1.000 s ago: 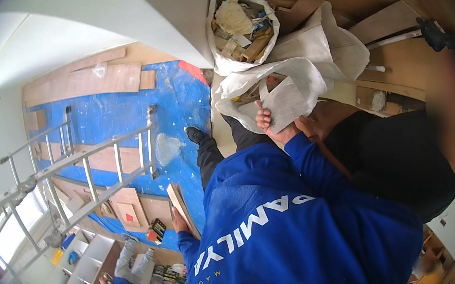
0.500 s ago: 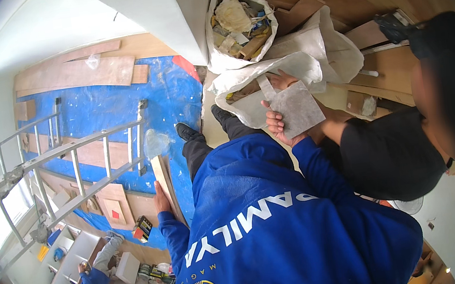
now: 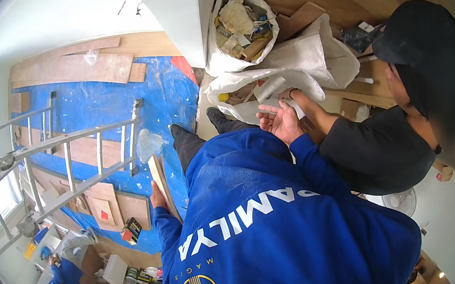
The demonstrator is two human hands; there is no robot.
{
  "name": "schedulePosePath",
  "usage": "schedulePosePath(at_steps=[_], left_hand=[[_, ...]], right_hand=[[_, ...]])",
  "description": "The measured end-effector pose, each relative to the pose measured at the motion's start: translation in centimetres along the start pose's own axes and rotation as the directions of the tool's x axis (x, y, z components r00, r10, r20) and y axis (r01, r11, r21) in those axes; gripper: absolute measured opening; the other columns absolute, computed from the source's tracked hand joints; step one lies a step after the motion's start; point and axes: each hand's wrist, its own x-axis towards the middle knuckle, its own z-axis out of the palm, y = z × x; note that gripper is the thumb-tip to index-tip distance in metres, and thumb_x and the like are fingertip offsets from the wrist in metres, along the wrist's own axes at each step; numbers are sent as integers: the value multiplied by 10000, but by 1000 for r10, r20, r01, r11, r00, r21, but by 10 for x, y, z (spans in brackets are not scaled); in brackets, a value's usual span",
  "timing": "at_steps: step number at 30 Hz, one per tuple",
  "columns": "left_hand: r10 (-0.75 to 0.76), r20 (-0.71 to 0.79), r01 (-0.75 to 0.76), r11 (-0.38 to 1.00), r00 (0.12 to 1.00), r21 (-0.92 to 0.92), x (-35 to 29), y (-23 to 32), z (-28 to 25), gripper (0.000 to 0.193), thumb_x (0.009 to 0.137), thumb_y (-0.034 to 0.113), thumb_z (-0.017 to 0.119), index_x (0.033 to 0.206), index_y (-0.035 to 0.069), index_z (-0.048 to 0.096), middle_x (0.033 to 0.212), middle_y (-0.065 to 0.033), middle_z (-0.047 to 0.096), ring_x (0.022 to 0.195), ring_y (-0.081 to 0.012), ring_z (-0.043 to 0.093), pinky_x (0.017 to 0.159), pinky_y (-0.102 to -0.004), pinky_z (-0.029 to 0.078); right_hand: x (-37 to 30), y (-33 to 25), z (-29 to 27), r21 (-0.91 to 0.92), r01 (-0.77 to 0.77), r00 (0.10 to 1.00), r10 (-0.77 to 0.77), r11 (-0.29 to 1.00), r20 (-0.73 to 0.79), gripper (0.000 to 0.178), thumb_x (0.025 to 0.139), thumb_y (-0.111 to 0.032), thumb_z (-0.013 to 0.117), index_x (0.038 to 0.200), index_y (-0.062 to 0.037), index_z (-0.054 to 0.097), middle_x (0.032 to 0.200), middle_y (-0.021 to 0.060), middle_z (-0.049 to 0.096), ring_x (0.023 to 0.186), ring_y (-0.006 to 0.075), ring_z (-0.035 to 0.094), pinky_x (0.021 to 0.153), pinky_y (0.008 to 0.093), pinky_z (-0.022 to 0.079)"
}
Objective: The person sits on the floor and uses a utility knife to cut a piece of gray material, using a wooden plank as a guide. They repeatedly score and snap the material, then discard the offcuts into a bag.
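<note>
My left hand (image 3: 157, 195) grips the edge of a narrow wooden board (image 3: 160, 177), which stands beside my leg. Palm up, my right hand (image 3: 283, 123) has its fingers spread and nothing in it. It is just in front of an open white sack (image 3: 218, 87). A co-worker's hand (image 3: 293, 96) reaches into that sack's mouth, close to a pale grey piece (image 3: 271, 87). Whether the co-worker holds that piece, I cannot tell.
A full debris sack (image 3: 271, 44) and another white sack (image 3: 337, 57) stand beyond. The co-worker (image 3: 382, 149) leans in at right. An aluminium ladder (image 3: 65, 143) stands on blue sheeting (image 3: 164, 87) with plywood (image 3: 78, 70) at left. Another person (image 3: 64, 283) is at lower left.
The grey square plate has left my right hand, which is now open. The co-worker has shifted, with a hand now at the sack's mouth. My left hand stays on the board.
</note>
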Motion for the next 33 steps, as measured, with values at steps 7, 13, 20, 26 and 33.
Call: schedulePosePath(at_steps=[7,13,20,26,33], left_hand=[[-113,24,111,990,993,89,-34,-57,9,1050,908,806,481,1317,-154,595,1288,-302,656,1231,-366,625,1049,-405,446],[-139,18,139,989,990,-57,-57,-59,9,1028,907,804,494,1317,-131,615,1244,-267,682,1185,-328,642,1030,-395,459],[-100,-110,77,978,989,-194,-70,-56,2,1016,913,812,469,1234,-130,674,1157,-270,712,1108,-314,677,986,-402,482],[-311,-173,290,947,935,-135,-111,-98,14,1073,934,827,361,1210,-173,636,1250,-398,627,1251,-464,600,1041,-480,437],[-469,-162,372,832,868,-411,-162,-209,72,1069,882,847,428,1270,-129,632,1340,-394,571,1347,-485,519,1119,-446,401]], right_hand=[[10,-17,1,-211,213,977,-202,954,70,561,1073,-500,401,1228,-7,616,910,147,714,692,243,674,684,446,605],[17,-31,10,-518,471,855,-513,714,71,348,1076,-352,522,1129,-29,641,800,62,683,610,138,632,543,310,570],[32,-32,60,-608,598,764,-600,523,235,323,1098,-312,489,1065,-31,644,718,47,636,510,93,547,447,261,488],[31,0,132,-700,581,789,-499,416,358,221,1049,-205,510,1046,-21,632,700,37,551,524,102,482,460,265,410],[74,44,183,-778,597,794,-284,196,538,328,1092,-295,458,1112,-24,642,738,26,587,558,110,528,490,270,475]])
